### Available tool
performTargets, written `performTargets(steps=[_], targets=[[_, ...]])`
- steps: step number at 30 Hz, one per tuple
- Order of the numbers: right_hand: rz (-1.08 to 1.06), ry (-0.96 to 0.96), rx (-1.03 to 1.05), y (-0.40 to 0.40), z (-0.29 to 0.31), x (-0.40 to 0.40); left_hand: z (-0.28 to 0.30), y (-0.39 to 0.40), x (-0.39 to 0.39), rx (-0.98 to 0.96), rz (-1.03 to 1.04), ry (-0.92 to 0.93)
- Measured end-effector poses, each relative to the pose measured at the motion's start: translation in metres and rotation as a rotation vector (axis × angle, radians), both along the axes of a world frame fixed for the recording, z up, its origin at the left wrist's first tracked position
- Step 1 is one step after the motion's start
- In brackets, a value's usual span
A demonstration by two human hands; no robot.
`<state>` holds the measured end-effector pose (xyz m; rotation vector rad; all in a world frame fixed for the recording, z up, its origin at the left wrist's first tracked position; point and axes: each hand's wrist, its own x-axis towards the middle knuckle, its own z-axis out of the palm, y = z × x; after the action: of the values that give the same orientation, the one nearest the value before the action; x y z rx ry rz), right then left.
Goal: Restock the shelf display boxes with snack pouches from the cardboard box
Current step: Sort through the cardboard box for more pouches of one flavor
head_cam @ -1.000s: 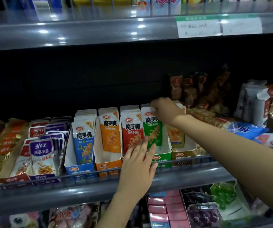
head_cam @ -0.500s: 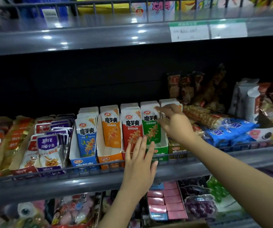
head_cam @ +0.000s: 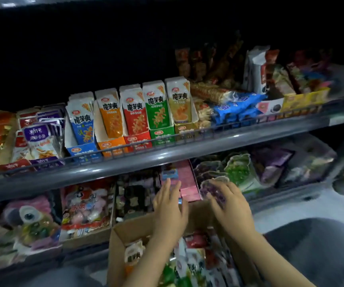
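**Q:** Nearest item, and its condition?

**Me:** The cardboard box [head_cam: 119,241] sits low in front of me, flaps up, lower edge cut off by the frame. It holds loose snack pouches [head_cam: 189,264], jumbled: a white one stands at the left inner wall, with red and green ones toward the middle. Print mostly smeared by motion blur.

**Q:** Hands?

**Me:** Both are over the box's far side, backs up, forearms running in from the bottom edge. My left hand [head_cam: 170,206] has straight, loosely spread fingers and holds nothing that I can see. My right hand [head_cam: 228,200] is likewise relaxed and spread. Its fingertips overlap a purple pack [head_cam: 206,189] on the lower shelf; contact or merely in front, I cannot tell. Both hands are blurred.

**Q:** Beyond them?

**Me:** On the lower shelf are pink packs [head_cam: 187,181] just past my left fingertips, with green and purple goods to the right, soft in focus. The upper shelf [head_cam: 125,162] carries the display boxes [head_cam: 138,139] in a row behind a wire rail: blue, orange, red, green and yellow, each with matching pouches standing upright. The blue box's pouches [head_cam: 82,123] lean slightly. Purple fish-snack packs [head_cam: 37,139] lie left of the row, blue wrappers [head_cam: 235,106] right. The back of the shelf is dark; nothing legible there.
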<state>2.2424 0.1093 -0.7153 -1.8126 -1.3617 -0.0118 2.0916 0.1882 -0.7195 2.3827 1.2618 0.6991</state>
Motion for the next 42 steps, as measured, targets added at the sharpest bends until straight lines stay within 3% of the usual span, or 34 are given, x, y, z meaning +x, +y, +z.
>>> performTargets(steps=[7,13,21,26,31,37,42], targets=[[-0.126,0.068,-0.344,-0.068,-0.093,0.003,-0.095,-0.045,0.005,-0.451,0.067,0.053],[-0.157,0.246,-0.493,-0.076,-0.125,0.0,-0.143,-0.051,0.004,-0.618,0.049,0.133],[-0.205,0.196,-0.502,-0.076,-0.13,-0.001,-0.18,-0.035,-0.006,-0.771,-0.017,0.376],[-0.23,0.217,-0.493,-0.075,-0.129,-0.002,-0.19,-0.024,-0.016,-0.74,-0.002,0.369],[-0.258,0.231,-0.504,-0.074,-0.129,-0.003,-0.193,-0.006,-0.031,-0.49,-0.096,0.611],[-0.262,0.209,-0.517,-0.073,-0.13,-0.003,-0.198,0.011,-0.037,-0.608,-0.171,0.664],[-0.271,0.201,-0.541,-0.074,-0.129,-0.003,-0.193,0.027,-0.039,-0.554,-0.128,0.745]])
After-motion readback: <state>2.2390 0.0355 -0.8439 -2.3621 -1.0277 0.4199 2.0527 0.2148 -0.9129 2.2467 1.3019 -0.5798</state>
